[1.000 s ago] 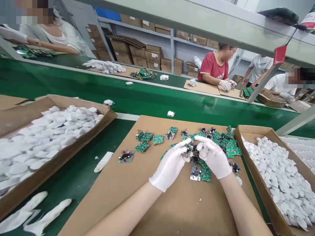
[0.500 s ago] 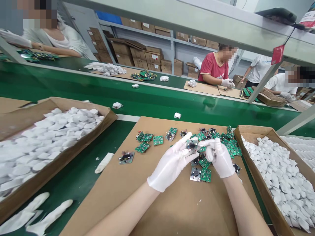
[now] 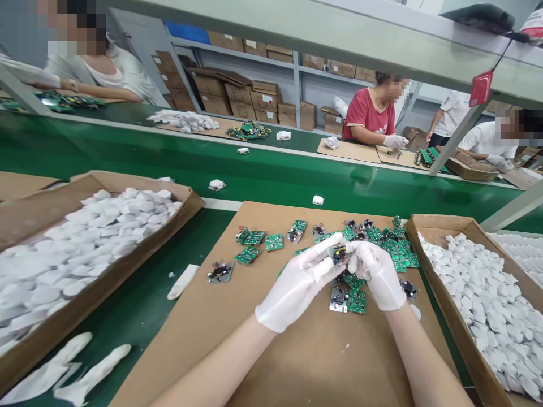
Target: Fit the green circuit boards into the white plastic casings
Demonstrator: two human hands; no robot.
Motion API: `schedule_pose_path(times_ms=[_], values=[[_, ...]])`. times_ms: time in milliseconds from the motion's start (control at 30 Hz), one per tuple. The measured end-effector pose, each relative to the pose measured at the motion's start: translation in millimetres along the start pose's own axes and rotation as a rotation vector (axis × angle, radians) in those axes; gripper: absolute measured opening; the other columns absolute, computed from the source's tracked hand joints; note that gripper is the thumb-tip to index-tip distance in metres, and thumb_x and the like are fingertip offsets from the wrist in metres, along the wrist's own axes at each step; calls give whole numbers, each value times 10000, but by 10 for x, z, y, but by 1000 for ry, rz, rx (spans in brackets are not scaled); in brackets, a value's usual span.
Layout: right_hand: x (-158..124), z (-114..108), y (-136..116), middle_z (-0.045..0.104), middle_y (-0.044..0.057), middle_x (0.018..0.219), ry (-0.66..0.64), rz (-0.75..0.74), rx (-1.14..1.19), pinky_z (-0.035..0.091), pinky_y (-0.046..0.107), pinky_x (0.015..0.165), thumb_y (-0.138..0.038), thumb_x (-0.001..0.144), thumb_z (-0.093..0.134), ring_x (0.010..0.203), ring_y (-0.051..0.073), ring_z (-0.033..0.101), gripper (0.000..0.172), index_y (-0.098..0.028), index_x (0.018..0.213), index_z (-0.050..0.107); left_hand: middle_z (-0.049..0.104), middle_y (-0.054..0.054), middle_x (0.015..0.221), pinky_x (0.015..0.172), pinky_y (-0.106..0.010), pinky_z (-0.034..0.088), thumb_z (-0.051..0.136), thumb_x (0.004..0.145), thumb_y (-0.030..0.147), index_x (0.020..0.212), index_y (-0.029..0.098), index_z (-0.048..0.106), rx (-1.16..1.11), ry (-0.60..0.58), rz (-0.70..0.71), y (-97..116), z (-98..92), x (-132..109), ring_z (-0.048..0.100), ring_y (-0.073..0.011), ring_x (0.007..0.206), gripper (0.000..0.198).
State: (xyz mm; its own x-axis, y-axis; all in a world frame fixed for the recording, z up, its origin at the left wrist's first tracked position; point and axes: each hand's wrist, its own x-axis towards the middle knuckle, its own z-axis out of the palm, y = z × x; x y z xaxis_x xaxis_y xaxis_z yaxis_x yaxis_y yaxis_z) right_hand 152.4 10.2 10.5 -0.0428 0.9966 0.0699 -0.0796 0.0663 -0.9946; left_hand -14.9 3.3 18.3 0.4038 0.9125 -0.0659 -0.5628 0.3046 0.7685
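My left hand [image 3: 297, 282], in a white glove, grips a small circuit board [image 3: 338, 254] with dark and yellow parts on its face. My right hand [image 3: 375, 271], gloved too, has its fingers curled and pinched at the board's right edge; its fingertips are partly hidden. Both hands are above a brown cardboard sheet [image 3: 297, 350]. Under and behind them lies a heap of green circuit boards [image 3: 399, 249]. Nearer to me, a green board [image 3: 356, 302] rests beside a grey one [image 3: 339, 299]. Several others are scattered left of the hands, such as a board with black parts [image 3: 219, 273].
Cardboard trays of white pieces stand at left [image 3: 186, 206] and right [image 3: 428, 271]. White finger-shaped pieces [image 3: 93, 376] lie at lower left. Beyond, a green conveyor belt [image 3: 271, 181] carries small white-topped boards [image 3: 318, 200]. Co-workers sit across it, beneath a metal beam [image 3: 297, 28].
The held board has turned so its yellow part shows, and my right fingers have closed in on its edge. White-topped boards on the belt have moved right.
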Motion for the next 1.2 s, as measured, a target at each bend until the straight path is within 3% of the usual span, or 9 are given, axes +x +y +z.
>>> schedule_pose_path(times_ms=[67, 300, 467, 600, 700, 800, 900, 1033, 1200], values=[[-8, 7, -3, 583, -8, 565, 7, -14, 7, 230, 216, 422, -567, 819, 625, 424, 53, 318, 414, -161, 819, 701, 608, -66, 1372, 1125, -466, 401, 752, 785, 300, 1233, 248, 676, 16, 13, 1, 11, 18, -7, 511, -327, 1299, 458], [-4, -5, 3, 691, 29, 913, 115, -108, 77, 268, 218, 421, -461, 875, 619, 445, 40, 318, 442, -249, 1261, 577, 577, -53, 1405, 1085, -448, 447, 722, 811, 357, 1185, 273, 702, 88, 31, 44, 8, 7, -16, 469, -327, 1335, 384], [-27, 12, -7, 713, 61, 979, 125, -188, 110, 263, 226, 398, -514, 935, 516, 406, 33, 300, 319, -215, 1007, 601, 540, -46, 1444, 1078, -436, 455, 723, 814, 344, 1402, 338, 495, 157, 64, 72, 10, 13, -37, 443, -296, 1358, 631], [-86, 8, -31, 655, 19, 815, 121, -240, -12, 329, 236, 441, -522, 926, 531, 474, 72, 392, 336, -221, 1003, 660, 506, -47, 1472, 1028, -438, 503, 695, 833, 352, 1329, 310, 580, 221, 78, 86, 29, 57, -46, 454, -314, 1344, 510], [-109, 21, -42, 681, 43, 951, 96, -286, -180, 479, 279, 608, -461, 917, 578, 690, 139, 589, 263, -248, 1027, 687, 516, -48, 1461, 1026, -483, 496, 746, 786, 338, 1251, 307, 643, 226, 82, 77, 43, 92, -56, 513, -335, 1284, 477], [-112, 49, -15, 685, 57, 1116, 79, -318, -247, 520, 319, 803, -396, 901, 626, 956, 187, 640, 231, -264, 1085, 668, 585, -83, 1378, 1056, -501, 462, 795, 731, 342, 1148, 260, 696, 213, 41, 95, 57, 107, -68, 519, -348, 1272, 436], [-122, 66, 24, 710, 59, 1054, 109, -297, -247, 527, 286, 718, -374, 864, 682, 895, 177, 654, 232, -249, 1059, 662, 600, -105, 1335, 1043, -497, 472, 747, 774, 400, 1086, 236, 704, 188, -8, 105, 56, 88, -75, 515, -346, 1272, 355], [-152, 64, 12, 729, 42, 958, 78, -409, -290, 479, 248, 563, -323, 833, 725, 758, 152, 648, 144, -250, 955, 705, 604, -66, 1314, 1040, -469, 476, 741, 791, 344, 966, 248, 684, 138, 63, 130, 38, 61, -72, 518, -304, 1270, 208], [-163, 79, -50, 691, 45, 1026, 39, -630, -291, 533, 296, 665, -251, 846, 712, 868, 174, 662, 161, -298, 998, 733, 590, -71, 1341, 1024, -437, 489, 756, 776, 340, 1079, 267, 687, 153, 94, 98, 52, 102, -78, 515, -302, 1269, 319]])
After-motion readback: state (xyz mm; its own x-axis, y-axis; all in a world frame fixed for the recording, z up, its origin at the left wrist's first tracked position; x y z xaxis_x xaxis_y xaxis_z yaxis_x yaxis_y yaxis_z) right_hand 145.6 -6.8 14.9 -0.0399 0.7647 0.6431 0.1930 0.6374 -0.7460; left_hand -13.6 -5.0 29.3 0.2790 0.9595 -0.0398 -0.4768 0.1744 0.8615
